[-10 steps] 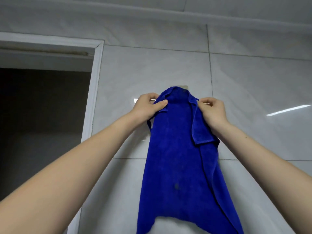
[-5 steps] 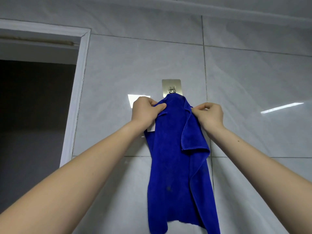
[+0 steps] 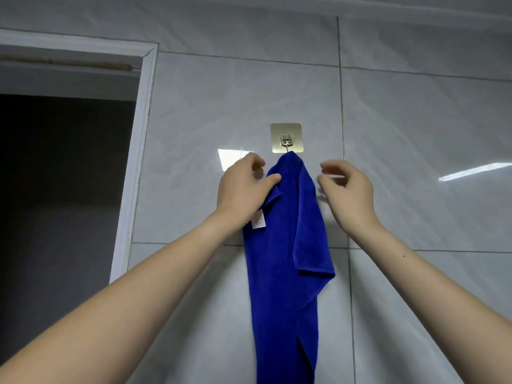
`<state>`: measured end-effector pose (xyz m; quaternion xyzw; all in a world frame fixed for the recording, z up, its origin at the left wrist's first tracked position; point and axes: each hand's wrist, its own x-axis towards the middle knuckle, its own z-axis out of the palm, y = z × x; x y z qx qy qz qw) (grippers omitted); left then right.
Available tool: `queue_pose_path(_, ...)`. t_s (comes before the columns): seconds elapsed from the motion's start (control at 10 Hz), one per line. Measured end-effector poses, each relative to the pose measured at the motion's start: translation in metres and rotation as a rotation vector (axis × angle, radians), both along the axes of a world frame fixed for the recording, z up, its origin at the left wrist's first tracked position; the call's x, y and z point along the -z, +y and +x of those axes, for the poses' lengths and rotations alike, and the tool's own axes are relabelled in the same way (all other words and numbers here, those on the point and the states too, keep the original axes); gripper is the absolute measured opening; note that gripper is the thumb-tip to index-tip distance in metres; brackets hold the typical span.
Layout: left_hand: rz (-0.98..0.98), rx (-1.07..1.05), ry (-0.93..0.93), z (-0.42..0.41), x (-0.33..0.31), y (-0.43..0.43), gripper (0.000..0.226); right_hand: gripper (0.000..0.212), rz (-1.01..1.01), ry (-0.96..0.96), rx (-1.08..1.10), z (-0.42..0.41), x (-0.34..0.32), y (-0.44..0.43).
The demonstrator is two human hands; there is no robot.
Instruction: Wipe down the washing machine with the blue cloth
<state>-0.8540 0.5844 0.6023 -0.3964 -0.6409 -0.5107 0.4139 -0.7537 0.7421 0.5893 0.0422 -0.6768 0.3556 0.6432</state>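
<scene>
Nothing here can be read: no writing, brand, number or sign. The only label is a small white tag (image 3: 258, 223) on the edge of the blue cloth (image 3: 288, 259), below and left of the wall hook (image 3: 286, 138). Its face is too blurred to show any print.

One blue cloth (image 3: 288, 245); one wall hook (image 3: 286, 138); two hands (image 3: 243, 189) (image 3: 346, 195).

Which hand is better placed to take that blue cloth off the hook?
Probably left: the left hand touches the blue cloth just under the hook; the right hand hovers beside it, apart.
</scene>
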Motion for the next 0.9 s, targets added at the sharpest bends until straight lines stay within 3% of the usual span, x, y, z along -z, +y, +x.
queue_pose_path(0.2, -0.064, 0.055, 0.087, 0.011, -0.003, 0.022, 0.025, 0.036, 0.245, -0.018, 0.084, -0.031, 0.002, -0.025)
queue_pose_path(0.5, -0.072, 0.114, -0.014, 0.017, 0.018, 0.017, 0.030, 0.039, 0.162, -0.016, -0.020, -0.027, 0.018, -0.022)
queue_pose_path(0.6, -0.143, 0.045, 0.034, 0.030, 0.039, -0.003, 0.035, 0.038, 0.265, -0.042, 0.101, -0.007, 0.044, -0.028)
queue_pose_path(0.8, -0.310, -0.187, 0.320, 0.058, 0.149, -0.063, 0.048, 0.038, 0.390, -0.187, 0.196, 0.046, 0.150, -0.056)
queue_pose_path(0.9, -0.372, -0.199, 0.331, 0.071, 0.223, -0.085, 0.050, 0.042, 0.465, -0.283, 0.242, 0.067, 0.220, -0.069)
